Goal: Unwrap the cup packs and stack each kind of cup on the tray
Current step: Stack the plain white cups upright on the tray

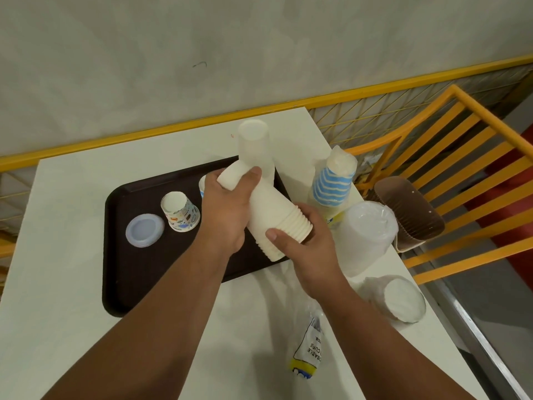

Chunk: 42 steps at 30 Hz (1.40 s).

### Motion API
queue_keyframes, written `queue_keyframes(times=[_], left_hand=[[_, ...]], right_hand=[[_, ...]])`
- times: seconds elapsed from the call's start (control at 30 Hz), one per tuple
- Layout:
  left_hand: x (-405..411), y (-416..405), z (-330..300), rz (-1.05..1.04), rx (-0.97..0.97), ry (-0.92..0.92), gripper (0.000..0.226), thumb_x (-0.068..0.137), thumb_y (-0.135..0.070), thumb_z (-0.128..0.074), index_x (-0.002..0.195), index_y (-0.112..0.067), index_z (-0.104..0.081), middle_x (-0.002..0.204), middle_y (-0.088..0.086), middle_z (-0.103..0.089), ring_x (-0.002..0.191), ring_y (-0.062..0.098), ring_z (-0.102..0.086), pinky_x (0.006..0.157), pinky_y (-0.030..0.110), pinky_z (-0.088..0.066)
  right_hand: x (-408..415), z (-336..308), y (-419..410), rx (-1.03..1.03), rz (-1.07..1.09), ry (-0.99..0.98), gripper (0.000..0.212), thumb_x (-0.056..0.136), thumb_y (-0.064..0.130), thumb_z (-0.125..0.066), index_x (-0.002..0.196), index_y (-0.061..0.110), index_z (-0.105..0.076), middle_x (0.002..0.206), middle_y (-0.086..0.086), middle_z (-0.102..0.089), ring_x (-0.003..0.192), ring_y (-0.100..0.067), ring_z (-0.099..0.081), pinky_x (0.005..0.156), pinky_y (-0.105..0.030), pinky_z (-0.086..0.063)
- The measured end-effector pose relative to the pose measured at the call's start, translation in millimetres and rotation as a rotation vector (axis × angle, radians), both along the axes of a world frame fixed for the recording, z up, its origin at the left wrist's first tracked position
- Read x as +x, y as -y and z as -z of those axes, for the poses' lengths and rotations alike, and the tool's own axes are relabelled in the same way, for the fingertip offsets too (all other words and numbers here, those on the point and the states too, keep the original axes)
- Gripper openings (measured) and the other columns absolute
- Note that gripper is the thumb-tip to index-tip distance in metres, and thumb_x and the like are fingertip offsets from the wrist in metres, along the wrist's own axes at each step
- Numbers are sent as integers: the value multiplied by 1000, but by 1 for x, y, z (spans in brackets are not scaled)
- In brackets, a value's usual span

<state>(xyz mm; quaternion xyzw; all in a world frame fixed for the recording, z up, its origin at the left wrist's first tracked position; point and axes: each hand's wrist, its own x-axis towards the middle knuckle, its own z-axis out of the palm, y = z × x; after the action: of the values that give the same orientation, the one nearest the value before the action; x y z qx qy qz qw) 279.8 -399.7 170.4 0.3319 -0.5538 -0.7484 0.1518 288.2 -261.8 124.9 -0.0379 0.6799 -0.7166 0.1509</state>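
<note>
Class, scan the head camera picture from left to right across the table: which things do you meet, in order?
Round translucent plastic lid → small patterned paper cup → left hand → stack of plain white paper cups → blue-and-white striped wrapped cup pack → wrapped clear plastic cup pack → brown ribbed cup stack.

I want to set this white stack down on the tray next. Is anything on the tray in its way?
Partly. The white cup stack, held by the left hand and right hand, hangs over the tray's right part. An upturned translucent cup stack stands right behind it; the patterned cup and a lid sit further left. The near-left tray shows bare.
</note>
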Motion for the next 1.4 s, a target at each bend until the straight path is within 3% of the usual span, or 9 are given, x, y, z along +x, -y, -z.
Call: queue_keyframes(times=[0.17,0.3,0.4,0.6,0.87,1.0,1.1,1.2,1.4], left_hand=[[-7,8,-5,-112,-19,42,49,81,-35,-77,117,-25,-45,106,-1,-62,92,14,-65,72,35,-59],[-18,30,-34,-164,-419,-181,70,78,-37,-79,133,-21,-39,116,-9,-57,101,5,-62,81,19,-54],[-38,48,-51,-110,-703,-347,84,71,-38,-82,136,-13,-36,123,-7,-51,113,11,-56,97,27,-49],[-88,49,-34,74,-897,-223,85,64,-41,-85,134,-16,-43,127,-1,-55,113,15,-54,99,29,-46],[-84,50,2,336,-798,92,106,67,-37,-88,150,-24,-23,144,-2,-45,130,17,-44,107,33,-39],[-42,53,-18,152,-726,120,77,82,-58,-67,144,-24,-38,143,-8,-47,127,10,-46,103,31,-39],[-3,43,-12,132,-457,150,57,87,-56,-60,130,-21,-53,126,-7,-57,111,9,-55,92,31,-46],[17,30,-5,174,-148,102,45,85,-40,-70,125,-28,-53,119,-4,-59,105,14,-61,83,42,-57],[18,25,-4,131,-100,83,31,88,-32,-70,111,-32,-49,107,-6,-60,97,12,-62,67,37,-58]], right_hand=[[0,0,-3,198,19,-253,67,59,37,-87,118,30,-55,109,17,-60,103,-5,-60,83,-28,-53],[2,7,-8,96,78,-136,59,60,29,-84,111,30,-55,99,21,-62,92,4,-61,75,-20,-53],[6,16,-10,81,100,-86,57,59,28,-84,107,33,-54,96,22,-64,89,3,-63,73,-21,-54],[10,21,-8,91,71,-78,61,56,39,-85,109,36,-54,99,21,-62,92,0,-63,74,-26,-56],[13,26,-8,66,25,-3,75,50,50,-84,117,35,-52,109,13,-59,100,-7,-62,80,-34,-59],[8,24,-1,-156,65,160,76,49,41,-87,115,27,-52,113,0,-61,106,-20,-63,90,-52,-55],[5,18,8,-334,53,260,70,53,36,-85,112,20,-52,111,-5,-64,105,-29,-64,88,-61,-53],[5,12,17,-312,6,236,70,55,37,-84,114,19,-51,111,-5,-64,103,-29,-66,81,-55,-57],[15,12,22,-147,47,34,69,52,41,-87,110,31,-52,111,-1,-62,102,-16,-65,78,-38,-59]])
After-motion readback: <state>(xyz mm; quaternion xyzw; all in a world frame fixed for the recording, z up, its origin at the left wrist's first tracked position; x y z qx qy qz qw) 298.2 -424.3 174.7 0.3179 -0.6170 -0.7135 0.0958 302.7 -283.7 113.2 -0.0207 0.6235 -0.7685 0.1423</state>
